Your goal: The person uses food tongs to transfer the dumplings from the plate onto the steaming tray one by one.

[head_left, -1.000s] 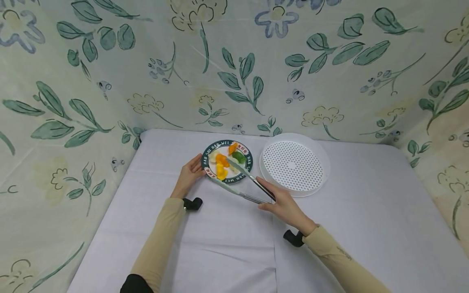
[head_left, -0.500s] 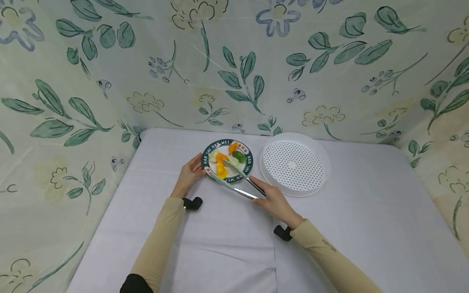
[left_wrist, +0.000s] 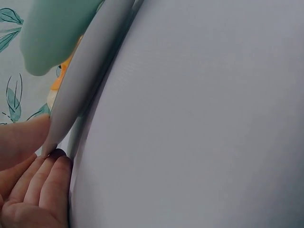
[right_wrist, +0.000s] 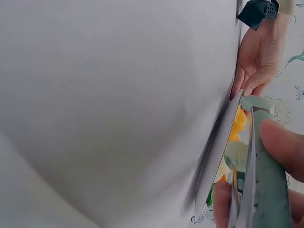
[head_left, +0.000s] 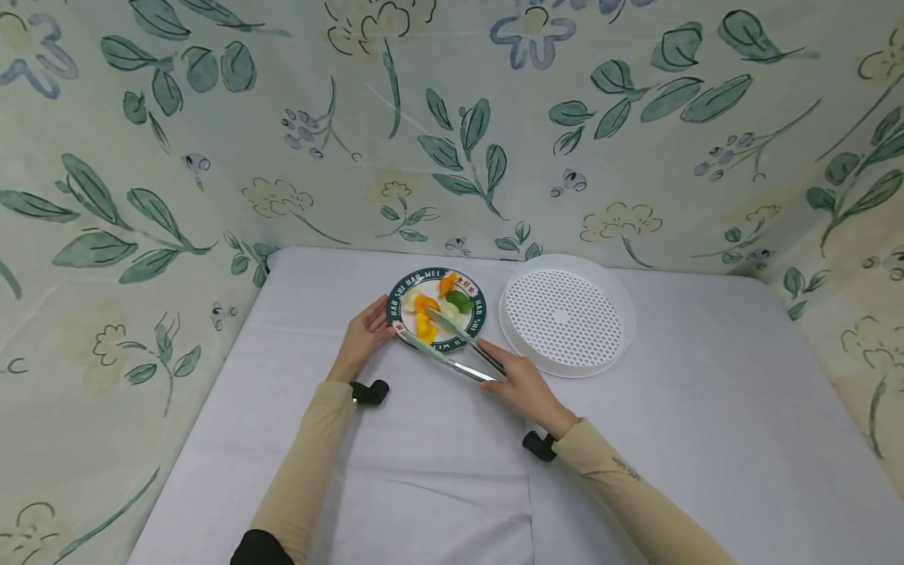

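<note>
In the head view, my left hand grips the left edge of a round plate with a dark green lettered rim. The left wrist view shows the thumb above the plate's edge and fingers curled below. On it lie orange, yellow, green and pale chunks, among them a yellow piece and a green piece. My right hand holds metal tongs with pale green tips, spread apart. One tip is over the food beside the yellow piece, the other at the plate's near-left rim.
Right of the plate stands a white round tray with a perforated base and raised rim. A white cloth with creases covers the table. Behind it hangs a floral curtain. Dark wrist cameras sit at both wrists.
My right hand and the tongs have moved left and slightly away from me over the plate, and the tong arms stand closer together. The left hand keeps its hold on the plate.
</note>
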Motion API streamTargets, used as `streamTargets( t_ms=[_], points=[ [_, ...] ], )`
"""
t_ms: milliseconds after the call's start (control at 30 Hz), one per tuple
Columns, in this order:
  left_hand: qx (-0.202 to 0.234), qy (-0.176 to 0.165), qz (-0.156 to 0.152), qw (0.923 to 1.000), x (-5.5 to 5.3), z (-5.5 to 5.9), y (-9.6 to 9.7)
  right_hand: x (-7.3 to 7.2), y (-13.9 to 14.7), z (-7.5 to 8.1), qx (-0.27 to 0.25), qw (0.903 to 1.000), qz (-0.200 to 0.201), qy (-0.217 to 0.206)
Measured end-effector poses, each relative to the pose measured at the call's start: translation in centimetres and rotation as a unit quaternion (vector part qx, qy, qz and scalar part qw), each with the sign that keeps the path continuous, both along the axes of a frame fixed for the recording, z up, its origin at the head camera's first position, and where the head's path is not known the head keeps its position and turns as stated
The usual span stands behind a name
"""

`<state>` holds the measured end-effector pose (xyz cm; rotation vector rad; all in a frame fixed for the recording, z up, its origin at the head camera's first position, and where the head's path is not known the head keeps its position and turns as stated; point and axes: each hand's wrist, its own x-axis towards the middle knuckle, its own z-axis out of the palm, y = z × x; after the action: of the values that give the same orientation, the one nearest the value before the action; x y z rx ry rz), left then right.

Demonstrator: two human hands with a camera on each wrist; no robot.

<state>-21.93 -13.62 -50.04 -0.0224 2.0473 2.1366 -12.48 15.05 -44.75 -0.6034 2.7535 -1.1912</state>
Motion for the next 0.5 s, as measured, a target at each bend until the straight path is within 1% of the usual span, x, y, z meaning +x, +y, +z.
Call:
streamTargets(
  t_ms=[267, 400, 500],
  points=[
    [0.020, 0.011, -0.003, 0.9997, 0.11, 0.02, -0.18, -0.02, -0.36, -0.32, 0.017, 0.9999, 0.004, -0.001],
    [0.029, 0.016, -0.007, 0.9994, 0.05, -0.06, -0.20, -0.01, -0.44, -0.45, 0.034, 0.9994, 0.003, 0.007],
    [0.028, 0.016, -0.008, 0.9995, 0.03, -0.11, -0.20, -0.03, -0.41, -0.56, 0.035, 0.9992, 0.003, 0.018]
  ],
)
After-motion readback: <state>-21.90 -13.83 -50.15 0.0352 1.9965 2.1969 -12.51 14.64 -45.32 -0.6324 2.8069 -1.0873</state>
